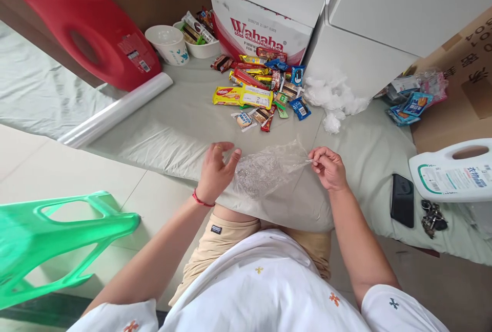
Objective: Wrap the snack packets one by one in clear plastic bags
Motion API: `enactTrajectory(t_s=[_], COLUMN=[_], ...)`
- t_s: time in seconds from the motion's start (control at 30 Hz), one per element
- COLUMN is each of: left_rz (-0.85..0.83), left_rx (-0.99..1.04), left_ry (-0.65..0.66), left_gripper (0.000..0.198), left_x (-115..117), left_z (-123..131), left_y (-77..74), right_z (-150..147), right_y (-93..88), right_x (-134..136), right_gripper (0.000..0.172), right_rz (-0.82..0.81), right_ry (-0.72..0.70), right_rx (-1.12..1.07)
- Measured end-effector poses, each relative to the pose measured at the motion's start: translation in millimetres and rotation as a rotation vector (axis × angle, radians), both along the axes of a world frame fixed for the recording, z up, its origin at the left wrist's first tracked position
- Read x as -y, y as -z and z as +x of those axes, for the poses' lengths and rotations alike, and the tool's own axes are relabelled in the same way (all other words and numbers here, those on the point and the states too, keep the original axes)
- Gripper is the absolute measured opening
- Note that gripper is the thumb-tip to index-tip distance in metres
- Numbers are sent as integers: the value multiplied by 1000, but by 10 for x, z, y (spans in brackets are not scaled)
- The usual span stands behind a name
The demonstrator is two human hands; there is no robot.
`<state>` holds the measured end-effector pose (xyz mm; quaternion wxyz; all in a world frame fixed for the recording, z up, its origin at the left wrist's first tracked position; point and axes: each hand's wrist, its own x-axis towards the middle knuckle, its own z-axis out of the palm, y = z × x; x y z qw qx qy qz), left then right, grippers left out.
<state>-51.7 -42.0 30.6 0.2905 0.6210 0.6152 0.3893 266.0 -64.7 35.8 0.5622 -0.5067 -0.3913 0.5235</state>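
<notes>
A crumpled clear plastic bag (265, 170) is stretched over the front of the cloth-covered surface, between my hands. My right hand (327, 167) pinches one corner of it between thumb and fingers. At the bag's other end, my left hand (218, 172) has its thumb and curled fingers apart and grips nothing visible; whether it touches the plastic I cannot tell. Beyond the bag lies a pile of wrapped snacks (255, 97), with yellow, red and blue packets. To the pile's right is a heap of crumpled thin white plastic (334, 97).
A roll of clear film (119, 109), a red jug (92, 29), a paper tub (167, 45) and a white bowl (203, 49) stand left. A Wahaha carton (265, 27) is behind. Right are a phone (402, 200), keys (433, 218) and a white detergent bottle (453, 170). A green stool (69, 229) is lower left.
</notes>
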Motion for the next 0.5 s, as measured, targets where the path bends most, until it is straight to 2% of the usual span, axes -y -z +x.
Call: enactTrajectory(t_s=[0.07,0.13,0.23,0.33,0.4,0.5], left_rz=[99,101,-39,-267,-374,-391], left_rx=[-89,-140,-163,-60,92,310], left_ry=[94,237,422,625,649,568], left_gripper=[42,48,51,42,40,37], left_x=[-95,-222,-465,-679,-747,-724], left_z=[117,288,543,671,661,536], left_y=[-110,-218,-302,-267,-209,-129], right_z=[-46,-95,-152,-145,-78,120], right_y=[-33,-77,-151,-209,-230,-229], right_x=[-8,-20,-37,-41,-36,-27], right_gripper=[7,9,11,12,13,12], right_rz=[3,14,30,42,52,62], right_ry=[-28,-60,-109,-163,-201,-245], right_rx=[11,32,71,116,148,188])
